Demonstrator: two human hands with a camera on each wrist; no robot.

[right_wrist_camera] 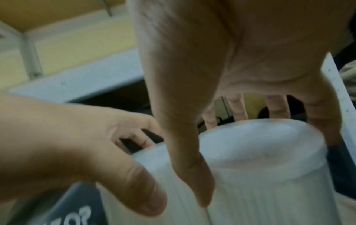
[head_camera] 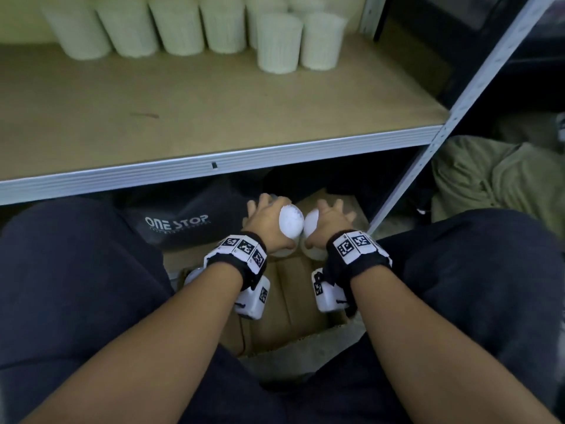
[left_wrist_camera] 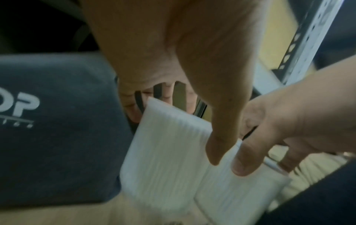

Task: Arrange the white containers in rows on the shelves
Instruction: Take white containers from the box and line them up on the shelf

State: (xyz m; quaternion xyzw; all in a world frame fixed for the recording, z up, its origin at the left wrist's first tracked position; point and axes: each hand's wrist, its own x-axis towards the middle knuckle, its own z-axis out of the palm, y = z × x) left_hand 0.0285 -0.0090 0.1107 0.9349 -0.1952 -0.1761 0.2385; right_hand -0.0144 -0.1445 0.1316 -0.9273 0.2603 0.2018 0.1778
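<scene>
Several white ribbed containers [head_camera: 183, 29] stand in a row at the back of the wooden shelf [head_camera: 214, 111], two of them [head_camera: 278, 44] a little further forward. Below the shelf edge, my left hand [head_camera: 266, 218] grips one white container [head_camera: 290, 223] from above, thumb on its near side and fingers behind it. My right hand [head_camera: 330, 220] grips a second white container [head_camera: 312, 224] the same way. The two containers [left_wrist_camera: 169, 152] [left_wrist_camera: 240, 190] touch side by side. In the right wrist view my thumb runs down the container [right_wrist_camera: 260, 175].
A cardboard box [head_camera: 287, 301] lies under the hands. A dark bag printed ONE STOP [head_camera: 183, 221] sits to its left. The shelf's metal front rail [head_camera: 214, 166] and slanted upright post [head_camera: 428, 154] are close above and right. Olive cloth [head_camera: 495, 179] lies far right.
</scene>
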